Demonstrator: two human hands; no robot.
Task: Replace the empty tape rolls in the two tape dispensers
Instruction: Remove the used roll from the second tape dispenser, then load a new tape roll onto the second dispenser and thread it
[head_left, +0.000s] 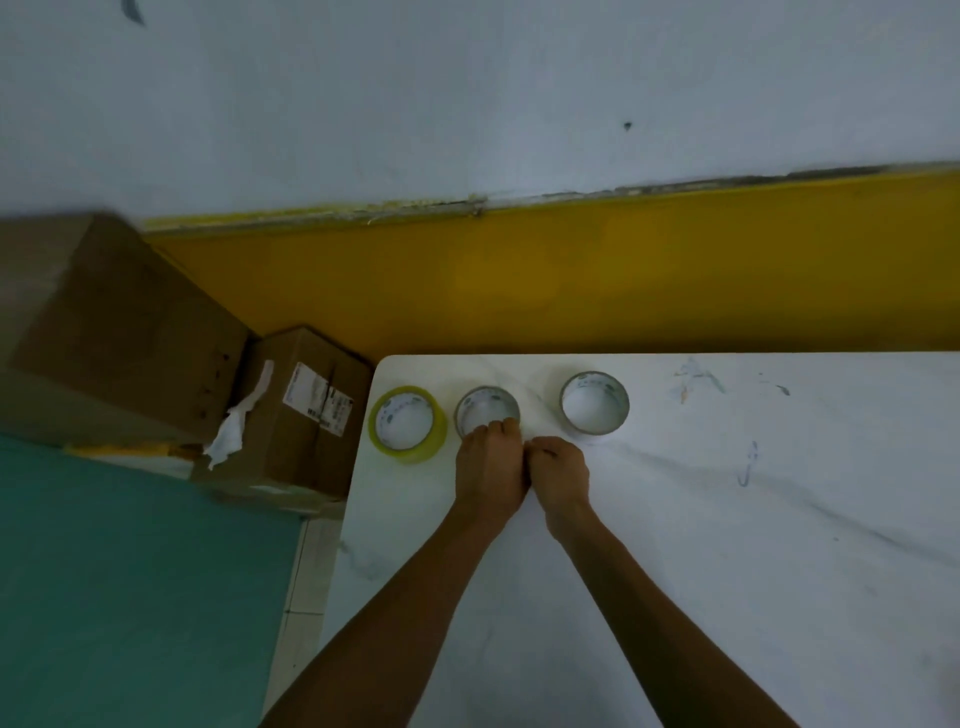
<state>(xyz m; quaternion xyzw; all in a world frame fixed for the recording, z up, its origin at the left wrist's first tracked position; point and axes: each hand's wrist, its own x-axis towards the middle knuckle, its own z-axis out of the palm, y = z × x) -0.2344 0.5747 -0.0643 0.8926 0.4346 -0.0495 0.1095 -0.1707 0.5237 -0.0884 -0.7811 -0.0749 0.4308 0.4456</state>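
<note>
Three tape rolls lie flat near the far left corner of the white table (727, 519). At the left is a thick yellow roll (409, 451). In the middle is a thin grey roll (487, 393), and to the right is another thin grey roll (595, 427). My left hand (491, 467) has its fingers curled over the near rim of the middle roll. My right hand (560, 475) is closed beside it, knuckles touching the left hand just right of that roll. Whatever its fingertips pinch is hidden. No tape dispenser is in view.
Two cardboard boxes (306, 410) stand on the floor left of the table, the nearer one with a torn white paper strip on it. A yellow and white wall (571, 280) runs behind the table. Teal flooring (130, 571) lies at the lower left.
</note>
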